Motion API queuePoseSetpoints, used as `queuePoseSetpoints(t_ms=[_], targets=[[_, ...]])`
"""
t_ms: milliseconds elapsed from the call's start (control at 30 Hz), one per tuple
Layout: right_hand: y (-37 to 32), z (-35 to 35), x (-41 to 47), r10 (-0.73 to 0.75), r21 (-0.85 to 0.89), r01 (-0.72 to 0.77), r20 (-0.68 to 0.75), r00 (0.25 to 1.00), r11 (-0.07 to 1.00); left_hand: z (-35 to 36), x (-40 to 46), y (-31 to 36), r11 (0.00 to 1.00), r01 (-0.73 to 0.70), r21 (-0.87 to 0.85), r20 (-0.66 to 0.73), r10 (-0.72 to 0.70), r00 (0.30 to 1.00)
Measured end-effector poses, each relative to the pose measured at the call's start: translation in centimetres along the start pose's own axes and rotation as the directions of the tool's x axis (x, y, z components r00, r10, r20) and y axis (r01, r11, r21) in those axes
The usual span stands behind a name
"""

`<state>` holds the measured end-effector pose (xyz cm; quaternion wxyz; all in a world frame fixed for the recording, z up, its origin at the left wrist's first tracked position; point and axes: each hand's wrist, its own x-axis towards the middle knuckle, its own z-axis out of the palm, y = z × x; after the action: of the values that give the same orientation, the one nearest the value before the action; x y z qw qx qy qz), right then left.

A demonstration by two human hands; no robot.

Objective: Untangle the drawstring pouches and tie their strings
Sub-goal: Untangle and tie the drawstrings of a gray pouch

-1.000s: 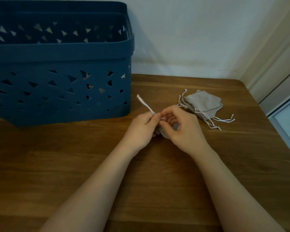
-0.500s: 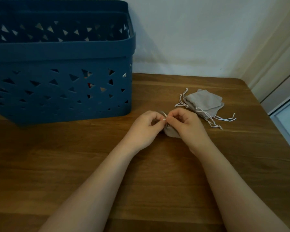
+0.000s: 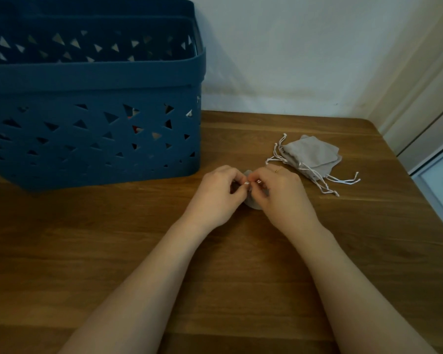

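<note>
Fingertips of both hands meet over one grey pouch [image 3: 251, 201], which lies on the table at centre and is mostly covered. The left hand [image 3: 219, 194] has its fingers curled and pinches the white string at its thumb tip; the right hand [image 3: 283, 191] is curled the same way, its fingertips touching the left's.

Change: a second ago a length of string stood out to the far left from the left hand. That length is now drawn in, and only small white points show between the fingertips. Judgement: the knot on this pouch is being formed or tightened; whether it is finished cannot be told, as the fingers hide it.

The remaining pouches [image 3: 311, 155] lie stacked to the right and farther away, well apart from the hands, their strings [image 3: 343, 180] trailing loose.

The surface is a brown wooden table [image 3: 113, 251]. A blue perforated basket [image 3: 92, 129] stands at far left. A white wall [image 3: 279, 47] closes the far side; a pale door frame [image 3: 420, 103] runs along the right.
</note>
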<state>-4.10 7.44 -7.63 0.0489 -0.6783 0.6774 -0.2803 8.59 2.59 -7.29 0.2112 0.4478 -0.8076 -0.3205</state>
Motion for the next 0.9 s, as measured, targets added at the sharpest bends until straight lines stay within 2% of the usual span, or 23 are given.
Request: queuePoseSetpoints(t_ms=[100, 200, 300, 367, 467, 700, 900], targets=[[0.0, -0.6, 0.2, 0.002, -0.02, 0.001, 0.112, 0.994, 1.0, -0.1, 0.0, 0.0, 1.0, 0.008, -0.005, -0.006, -0.008, 1.0], [0.5, -0.8, 0.3, 0.11, 0.213, -0.159, 0.228, 0.967, 0.964, -0.3, 0.1, -0.2, 0.999, -0.006, -0.031, -0.012, 0.006, 1.0], [1.0, -0.7, 0.3, 0.21, 0.478, -0.367, 0.35, 0.913, 0.798, 0.1, 0.1, -0.1, 1.0, -0.014, -0.024, -0.045, 0.013, 0.999], [1.1, -0.7, 0.3, 0.232, 0.573, -0.443, 0.406, 0.884, 0.689, 0.5, -0.1, 0.0, 1.0, -0.026, -0.008, -0.086, 0.026, 0.996], [1.0, -0.9, 0.4, 0.254, 0.607, -0.484, 0.428, 0.868, 0.631, 0.6, -0.2, -0.2, 0.998, -0.051, -0.04, -0.134, 0.046, 0.99], [1.6, -1.0, 0.5, 0.29, 0.68, -0.508, 0.418, 0.861, 0.528, 0.7, -0.7, -0.1, 0.964, -0.258, -0.071, -0.161, 0.244, 0.956], [1.5, -0.9, 0.4, 0.261, 0.707, -0.492, 0.418, 0.87, 0.509, 0.8, -0.5, -0.1, 0.968, -0.242, 0.066, -0.161, 0.25, 0.955]])
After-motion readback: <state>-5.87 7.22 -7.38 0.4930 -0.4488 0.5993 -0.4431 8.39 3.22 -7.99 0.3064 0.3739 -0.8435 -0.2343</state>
